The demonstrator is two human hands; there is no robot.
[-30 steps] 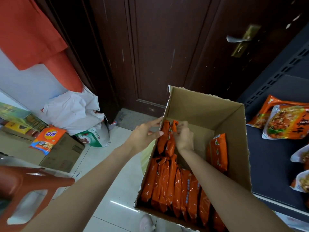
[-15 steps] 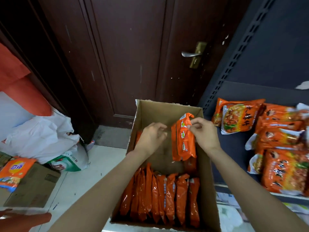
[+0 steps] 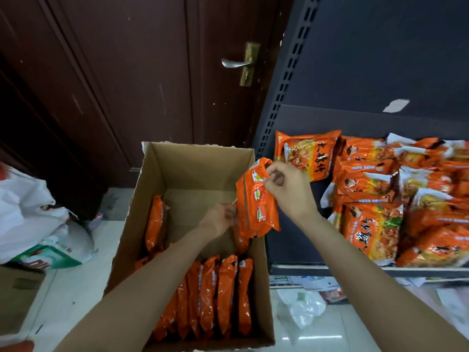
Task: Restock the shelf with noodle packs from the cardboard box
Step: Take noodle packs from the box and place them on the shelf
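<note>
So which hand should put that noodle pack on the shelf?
Probably the right hand: it pinches the pack by its top and is beside the shelf. The left hand is down in the box.

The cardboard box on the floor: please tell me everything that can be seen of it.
The cardboard box is plain brown, open at the top, its rim rough and without flaps. It stands on the pale tiled floor between a dark door and the shelf. Orange noodle packs stand on edge in a row at its near end, a few more along its left wall; the far part is bare. The left hand reaches inside.
</note>
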